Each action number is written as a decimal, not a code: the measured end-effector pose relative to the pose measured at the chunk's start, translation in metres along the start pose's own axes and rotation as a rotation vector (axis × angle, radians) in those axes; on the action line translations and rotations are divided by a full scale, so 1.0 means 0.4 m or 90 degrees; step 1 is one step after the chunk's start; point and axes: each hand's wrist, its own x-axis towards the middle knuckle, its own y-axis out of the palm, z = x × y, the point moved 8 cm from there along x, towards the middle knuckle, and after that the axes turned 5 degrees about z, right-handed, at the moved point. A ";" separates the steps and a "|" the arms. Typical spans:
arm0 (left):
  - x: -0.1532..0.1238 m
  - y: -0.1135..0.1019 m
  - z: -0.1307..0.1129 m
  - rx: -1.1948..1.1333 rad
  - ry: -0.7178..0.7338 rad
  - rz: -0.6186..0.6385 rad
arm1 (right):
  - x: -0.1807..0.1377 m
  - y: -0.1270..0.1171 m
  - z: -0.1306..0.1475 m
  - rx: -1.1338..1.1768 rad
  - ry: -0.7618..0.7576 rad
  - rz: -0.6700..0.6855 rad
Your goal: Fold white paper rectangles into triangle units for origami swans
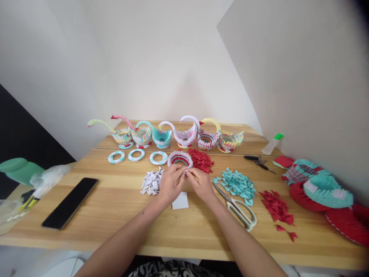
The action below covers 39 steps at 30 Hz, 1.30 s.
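Note:
My left hand [172, 181] and my right hand [200, 183] meet at the middle of the table, fingertips pinched together on a small white folded paper piece [186, 169]. Just beyond them stands a round bowl [173, 156] built of folded paper pieces, white on the rim with red and teal rows inside. Its near side is partly hidden by my fingers. White paper triangles [152, 182] are heaped beside my left hand, and a flat white paper square [180, 201] lies between my wrists. Behind my right hand is a pile of red triangles [201, 160].
Paper swan baskets [184, 137] line the back, with blue-white paper rings [158, 157] before them. To the right are teal triangles [238, 185], scissors [240, 211], more red triangles [276, 207], pliers [259, 161], a glue bottle [272, 144] and paper models [328, 190]. A phone [70, 203] lies left.

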 end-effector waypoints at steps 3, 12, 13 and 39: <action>-0.005 0.005 -0.005 0.001 0.004 -0.001 | 0.000 -0.004 0.001 -0.028 0.002 -0.006; -0.010 0.013 -0.004 0.045 0.027 -0.015 | 0.003 0.000 -0.031 0.075 0.056 -0.023; -0.009 0.013 -0.001 0.036 0.020 -0.014 | 0.003 -0.002 -0.039 0.105 0.067 -0.037; -0.010 0.033 0.058 -0.229 -0.143 -0.006 | -0.024 -0.021 -0.023 0.089 0.058 -0.197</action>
